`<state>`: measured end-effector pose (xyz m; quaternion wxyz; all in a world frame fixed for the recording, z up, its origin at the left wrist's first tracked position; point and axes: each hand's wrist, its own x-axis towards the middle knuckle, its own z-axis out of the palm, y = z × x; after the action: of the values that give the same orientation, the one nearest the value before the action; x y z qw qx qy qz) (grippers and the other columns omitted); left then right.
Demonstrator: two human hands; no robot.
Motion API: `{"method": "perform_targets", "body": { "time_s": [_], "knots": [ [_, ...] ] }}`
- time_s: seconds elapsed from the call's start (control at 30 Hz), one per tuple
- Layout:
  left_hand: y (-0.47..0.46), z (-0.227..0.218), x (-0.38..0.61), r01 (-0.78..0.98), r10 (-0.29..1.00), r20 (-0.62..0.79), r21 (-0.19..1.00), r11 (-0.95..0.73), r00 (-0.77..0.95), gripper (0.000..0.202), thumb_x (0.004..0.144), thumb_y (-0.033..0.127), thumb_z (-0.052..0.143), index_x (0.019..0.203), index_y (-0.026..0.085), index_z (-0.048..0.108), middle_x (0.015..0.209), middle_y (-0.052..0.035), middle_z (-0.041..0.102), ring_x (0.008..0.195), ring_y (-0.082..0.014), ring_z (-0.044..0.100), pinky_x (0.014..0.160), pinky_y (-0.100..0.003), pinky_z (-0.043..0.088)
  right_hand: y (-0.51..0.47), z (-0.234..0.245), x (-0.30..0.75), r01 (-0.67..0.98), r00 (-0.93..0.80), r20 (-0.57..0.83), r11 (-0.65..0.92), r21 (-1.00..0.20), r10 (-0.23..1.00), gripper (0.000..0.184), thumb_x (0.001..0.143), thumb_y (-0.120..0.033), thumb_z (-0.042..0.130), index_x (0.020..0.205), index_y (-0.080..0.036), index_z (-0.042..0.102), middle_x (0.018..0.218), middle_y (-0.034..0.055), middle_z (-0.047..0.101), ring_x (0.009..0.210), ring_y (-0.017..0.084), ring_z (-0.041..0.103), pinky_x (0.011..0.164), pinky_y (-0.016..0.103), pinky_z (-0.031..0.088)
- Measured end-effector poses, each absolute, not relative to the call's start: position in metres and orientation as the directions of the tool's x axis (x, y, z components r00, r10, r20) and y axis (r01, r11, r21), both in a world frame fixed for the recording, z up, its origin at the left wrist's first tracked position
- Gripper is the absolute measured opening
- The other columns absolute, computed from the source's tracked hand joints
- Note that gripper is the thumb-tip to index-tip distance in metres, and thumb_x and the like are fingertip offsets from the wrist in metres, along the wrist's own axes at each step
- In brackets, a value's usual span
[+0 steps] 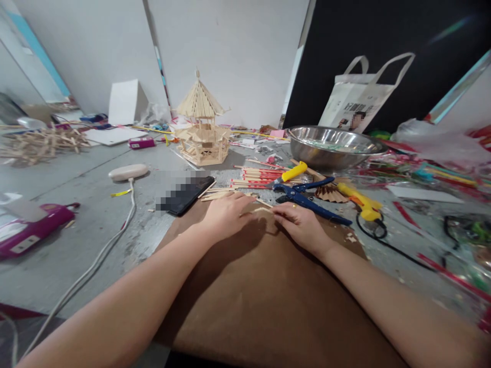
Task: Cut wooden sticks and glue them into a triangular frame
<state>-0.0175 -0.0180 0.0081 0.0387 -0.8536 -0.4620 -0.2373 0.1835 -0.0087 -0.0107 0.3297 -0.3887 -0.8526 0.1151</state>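
My left hand [230,212] and my right hand [299,225] meet over a brown sheet [264,296]. Between their fingertips are thin pale wooden sticks [263,209], forming a shallow angle. The left fingers are curled at the left end, thumb towards the wood. On the right, thumb and forefinger pinch the other end; part of the wood is hidden by the fingers. Blue-handled cutters [312,202] lie just beyond my right hand. More loose sticks [220,193] lie behind my left hand, next to a dark phone [187,197].
A wooden-stick pavilion model [203,135] stands at the back. Bundled chopsticks [253,176], a yellow-handled tool [294,171] and a steel bowl [333,153] lie ahead. At right are a corded yellow glue gun [360,202] and plastic scraps. A white cable [103,255] crosses the left.
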Motion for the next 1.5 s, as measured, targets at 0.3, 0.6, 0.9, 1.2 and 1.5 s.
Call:
{"method": "perform_targets", "body": {
  "time_s": [0.3, 0.6, 0.9, 1.2, 1.5],
  "knots": [
    [-0.0146, 0.0031, -0.0165, 0.784, 0.857, 0.305, 0.357, -0.508, 0.416, 0.023, 0.076, 0.035, 0.042, 0.084, 0.021, 0.058, 0.067, 0.0009, 0.061, 0.059, -0.0099, 0.052, 0.055, -0.019, 0.036, -0.0070, -0.0145, 0.1844, 0.626, -0.388, 0.501, 0.620, -0.473, 0.774, 0.021, 0.076, -0.019, 0.045, 0.092, -0.019, 0.058, 0.086, 0.0032, 0.062, 0.077, 0.014, 0.056, 0.070, 0.026, 0.044],
    [-0.0160, 0.0026, -0.0144, 0.738, 0.863, 0.312, 0.450, -0.503, 0.399, 0.024, 0.076, 0.031, 0.040, 0.085, 0.020, 0.060, 0.063, 0.0013, 0.058, 0.053, -0.0079, 0.046, 0.051, -0.017, 0.031, -0.0098, -0.0105, 0.1833, 0.592, -0.425, 0.487, 0.642, -0.488, 0.763, 0.022, 0.077, -0.022, 0.044, 0.092, -0.019, 0.060, 0.084, 0.0030, 0.063, 0.076, 0.013, 0.056, 0.069, 0.025, 0.044],
    [-0.0151, -0.0007, -0.0136, 0.714, 0.838, 0.320, 0.441, -0.544, 0.441, 0.024, 0.077, 0.027, 0.037, 0.077, 0.017, 0.059, 0.054, 0.0031, 0.051, 0.050, -0.0071, 0.042, 0.049, -0.017, 0.027, -0.0107, -0.0073, 0.1829, 0.558, -0.442, 0.475, 0.648, -0.518, 0.760, 0.022, 0.077, -0.021, 0.045, 0.091, -0.019, 0.062, 0.086, 0.0034, 0.063, 0.079, 0.013, 0.057, 0.071, 0.025, 0.045],
    [-0.0148, -0.0005, -0.0144, 0.699, 0.835, 0.316, 0.457, -0.550, 0.450, 0.025, 0.077, 0.026, 0.036, 0.066, 0.015, 0.056, 0.050, 0.0038, 0.046, 0.049, -0.0067, 0.039, 0.047, -0.017, 0.026, -0.0110, -0.0076, 0.1831, 0.553, -0.450, 0.473, 0.652, -0.519, 0.758, 0.023, 0.077, -0.023, 0.044, 0.092, -0.021, 0.062, 0.087, 0.0026, 0.064, 0.079, 0.014, 0.058, 0.071, 0.026, 0.045],
    [-0.0145, -0.0014, -0.0146, 0.696, 0.825, 0.328, 0.444, -0.565, 0.460, 0.026, 0.077, 0.025, 0.035, 0.061, 0.015, 0.053, 0.050, 0.0041, 0.043, 0.049, -0.0064, 0.037, 0.048, -0.017, 0.026, -0.0108, -0.0082, 0.1835, 0.539, -0.480, 0.465, 0.668, -0.513, 0.744, 0.023, 0.078, -0.022, 0.043, 0.092, -0.021, 0.061, 0.088, 0.0018, 0.064, 0.080, 0.013, 0.057, 0.071, 0.024, 0.044]
  ]
}}
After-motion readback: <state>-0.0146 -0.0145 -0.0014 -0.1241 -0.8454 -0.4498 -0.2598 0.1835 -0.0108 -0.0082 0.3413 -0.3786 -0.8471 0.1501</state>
